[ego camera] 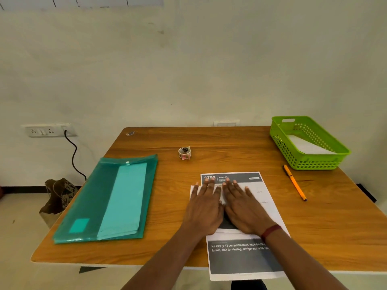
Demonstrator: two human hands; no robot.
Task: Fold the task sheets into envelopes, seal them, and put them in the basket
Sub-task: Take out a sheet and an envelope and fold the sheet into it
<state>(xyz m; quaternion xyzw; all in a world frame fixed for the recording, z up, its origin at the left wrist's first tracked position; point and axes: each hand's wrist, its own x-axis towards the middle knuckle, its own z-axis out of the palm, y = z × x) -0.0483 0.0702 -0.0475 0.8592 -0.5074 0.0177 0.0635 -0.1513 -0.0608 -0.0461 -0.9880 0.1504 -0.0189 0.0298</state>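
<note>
Side by side, both hands, left and right, flat, open-palmed on the smooth printed sheet.

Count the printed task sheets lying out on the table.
1: the white printed task sheet lies at the table's near edge, pressed flat under both hands. The translucent teal plastic folder holds more paper, and the green plastic basket holds white paper.

Wood bench: sheet under left hand; folder left; basket, pen right; sticker roll beyond
</note>
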